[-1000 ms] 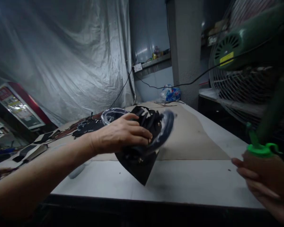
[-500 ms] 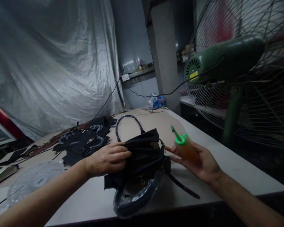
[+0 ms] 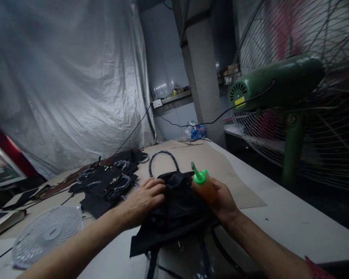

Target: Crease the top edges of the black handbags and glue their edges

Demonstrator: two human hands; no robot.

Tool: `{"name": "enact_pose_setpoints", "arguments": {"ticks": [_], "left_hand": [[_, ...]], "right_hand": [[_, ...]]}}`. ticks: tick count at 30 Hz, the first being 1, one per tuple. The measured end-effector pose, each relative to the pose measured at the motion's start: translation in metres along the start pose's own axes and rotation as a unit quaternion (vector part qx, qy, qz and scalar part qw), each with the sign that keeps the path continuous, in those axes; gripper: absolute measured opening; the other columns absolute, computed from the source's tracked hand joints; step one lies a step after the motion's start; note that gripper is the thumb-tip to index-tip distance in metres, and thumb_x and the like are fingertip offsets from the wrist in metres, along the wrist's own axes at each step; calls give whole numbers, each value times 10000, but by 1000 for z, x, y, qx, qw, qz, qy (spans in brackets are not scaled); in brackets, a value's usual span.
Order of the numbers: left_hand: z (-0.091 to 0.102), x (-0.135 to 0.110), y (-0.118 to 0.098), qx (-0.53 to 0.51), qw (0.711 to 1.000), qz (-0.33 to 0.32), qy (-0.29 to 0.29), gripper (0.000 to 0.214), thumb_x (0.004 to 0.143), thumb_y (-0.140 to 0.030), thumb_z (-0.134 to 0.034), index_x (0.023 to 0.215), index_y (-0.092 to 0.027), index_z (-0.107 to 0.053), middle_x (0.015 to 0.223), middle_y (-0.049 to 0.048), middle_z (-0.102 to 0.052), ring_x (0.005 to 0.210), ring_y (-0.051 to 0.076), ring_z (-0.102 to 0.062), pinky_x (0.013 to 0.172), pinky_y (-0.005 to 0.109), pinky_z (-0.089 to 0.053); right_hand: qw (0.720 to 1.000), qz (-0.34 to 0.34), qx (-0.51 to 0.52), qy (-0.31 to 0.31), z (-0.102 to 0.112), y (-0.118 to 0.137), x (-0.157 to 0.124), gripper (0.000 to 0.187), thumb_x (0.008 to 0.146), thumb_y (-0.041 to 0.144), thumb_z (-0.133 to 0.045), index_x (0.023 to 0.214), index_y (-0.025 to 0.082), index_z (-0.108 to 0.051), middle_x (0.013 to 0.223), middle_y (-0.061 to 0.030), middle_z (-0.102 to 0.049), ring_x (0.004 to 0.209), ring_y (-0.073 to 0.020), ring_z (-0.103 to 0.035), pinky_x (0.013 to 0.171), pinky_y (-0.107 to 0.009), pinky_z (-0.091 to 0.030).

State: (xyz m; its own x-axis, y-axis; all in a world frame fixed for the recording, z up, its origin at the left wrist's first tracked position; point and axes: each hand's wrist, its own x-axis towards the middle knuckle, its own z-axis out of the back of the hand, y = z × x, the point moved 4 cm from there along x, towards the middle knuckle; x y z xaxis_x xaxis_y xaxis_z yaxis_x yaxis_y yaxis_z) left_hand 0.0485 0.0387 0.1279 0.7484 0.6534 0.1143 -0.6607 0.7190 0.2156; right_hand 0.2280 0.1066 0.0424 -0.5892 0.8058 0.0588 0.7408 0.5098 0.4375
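Observation:
A black handbag (image 3: 177, 213) lies on the table before me, its looped handle (image 3: 174, 159) standing up at the far side. Other straps hang toward the near edge in shadow. My left hand (image 3: 147, 199) grips the bag's left upper edge, fingers curled over the fabric. In my right hand (image 3: 224, 201) is a squeeze bottle (image 3: 205, 189) of orange-brown liquid with a green cap and nozzle. The nozzle points up and left, over the right part of the bag. Some right fingers are hidden behind the bottle and bag.
Several black bag pieces with wrapped handles (image 3: 109, 186) lie to the left. A white fan grille (image 3: 48, 234) sits at the near left. At right stands a large green fan (image 3: 279, 81). A cable (image 3: 133, 131) crosses the table, and a plastic sheet (image 3: 75, 77) hangs behind.
My right hand has brought the bottle left, close over the bag. The bag has turned, its near handle dropping toward the table edge. My left hand still holds its left side.

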Motion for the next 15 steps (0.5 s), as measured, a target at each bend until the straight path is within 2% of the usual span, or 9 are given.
{"name": "enact_pose_setpoints", "arguments": {"ticks": [2,4,5,6,8,9,10,13,15], "left_hand": [[5,7,7,-37,992,96,76,417,687,-76,-611,1086,-191,-582,1274,117,-542,1293,320,-386,1051,516,-377],[14,13,9,-138,968,160,136,651,616,-75,-621,1247,-192,-511,1342,123,-497,1293,325,-399,1048,495,-390],[19,16,9,-220,945,187,151,717,626,-97,-614,1318,-189,-452,1363,123,-486,1282,309,-424,1045,466,-403],[23,19,8,-315,913,213,149,731,665,-138,-606,1364,-185,-399,1369,120,-489,1266,288,-453,1039,435,-418],[25,27,3,-493,823,260,111,689,766,-258,-593,1401,-181,-337,1349,121,-518,1228,256,-506,1007,392,-454],[22,30,1,-550,781,281,88,712,780,-324,-619,1409,-180,-316,1327,125,-537,1206,252,-528,990,385,-468],[16,33,-2,-581,752,303,71,797,751,-374,-677,1419,-179,-289,1305,131,-554,1184,255,-546,979,386,-477],[-8,38,-6,-585,719,372,57,1056,561,-397,-843,1423,-176,-273,1224,132,-605,1114,267,-590,959,405,-487],[-20,41,-8,-592,711,375,62,1005,513,-381,-869,1367,-174,-382,1173,120,-631,1088,265,-602,953,398,-488]], "right_hand": [[999,-21,30,-7,-8,-6,6,269,806,384,-633,861,127,-688,730,-54,-713,697,-209,-677,701,-329,-548],[998,21,51,-37,-13,-10,13,265,811,388,-633,877,137,-691,722,-44,-716,722,-217,-682,721,-339,-549],[995,51,57,-57,-15,-11,16,254,811,380,-635,886,144,-692,719,-37,-717,736,-219,-683,730,-340,-549],[992,80,62,-79,-18,-13,18,244,813,371,-634,895,149,-694,721,-32,-719,750,-219,-684,739,-340,-549],[984,118,62,-117,-23,-18,21,234,815,358,-629,913,156,-695,748,-27,-726,777,-217,-683,758,-337,-546],[982,124,59,-130,-26,-22,22,236,814,360,-630,919,159,-695,773,-26,-730,786,-215,-683,765,-336,-544],[982,123,53,-136,-29,-26,22,239,810,364,-636,924,162,-694,799,-25,-733,790,-212,-682,769,-333,-542],[987,108,22,-117,-38,-36,21,263,789,381,-665,947,172,-686,873,-22,-731,810,-197,-675,778,-313,-531],[988,115,-11,-99,-40,-39,20,284,780,399,-679,957,177,-678,904,-20,-726,836,-188,-667,787,-300,-523]]}}
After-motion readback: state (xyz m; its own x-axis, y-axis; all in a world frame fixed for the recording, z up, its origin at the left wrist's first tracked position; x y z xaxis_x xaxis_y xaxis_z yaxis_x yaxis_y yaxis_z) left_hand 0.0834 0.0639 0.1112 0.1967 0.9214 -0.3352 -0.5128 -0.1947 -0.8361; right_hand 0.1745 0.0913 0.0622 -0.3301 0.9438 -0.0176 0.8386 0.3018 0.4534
